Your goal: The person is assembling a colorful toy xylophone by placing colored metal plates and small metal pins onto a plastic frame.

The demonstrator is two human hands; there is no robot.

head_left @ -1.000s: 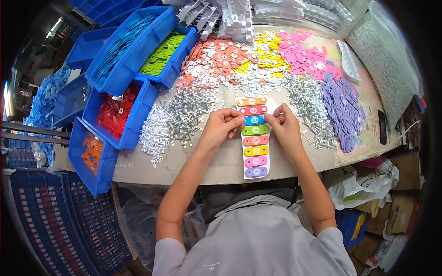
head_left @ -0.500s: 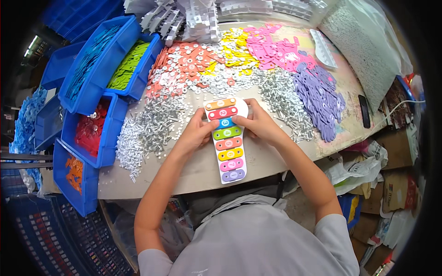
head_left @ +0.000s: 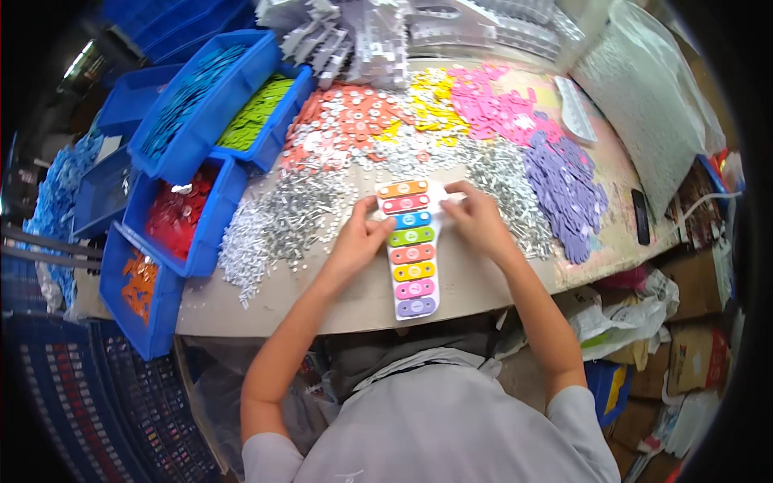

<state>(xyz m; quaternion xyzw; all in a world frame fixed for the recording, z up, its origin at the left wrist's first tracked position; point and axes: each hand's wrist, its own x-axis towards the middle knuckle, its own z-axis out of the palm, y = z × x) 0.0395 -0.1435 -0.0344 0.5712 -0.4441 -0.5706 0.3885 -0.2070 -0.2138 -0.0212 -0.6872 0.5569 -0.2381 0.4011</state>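
Note:
A toy xylophone [head_left: 415, 254] lies before me near the table's front edge, its white base carrying a column of coloured bars from orange at the far end to purple at the near end. My left hand [head_left: 361, 238] is closed on its left edge, thumb beside the blue bar. At the upper right, my right hand [head_left: 481, 219] has thumb and fingers closed around the rounded white edge of the base, slightly blurred. Silver pins [head_left: 310, 205] lie heaped left of the xylophone, and more silver pins [head_left: 515, 197] lie beyond my right hand.
Blue bins at left hold blue bars [head_left: 193, 97], green bars [head_left: 256, 113], red pieces [head_left: 179, 217] and orange pieces [head_left: 141, 286]. Coral [head_left: 346, 117], yellow [head_left: 435, 101], pink [head_left: 495, 101] and purple bars [head_left: 564, 181] lie piled behind. A black phone-like object [head_left: 640, 216] rests at right.
The view has shifted slightly. My right thumb has moved off the blue bar to the base's right edge. My left hand keeps its hold on the left side.

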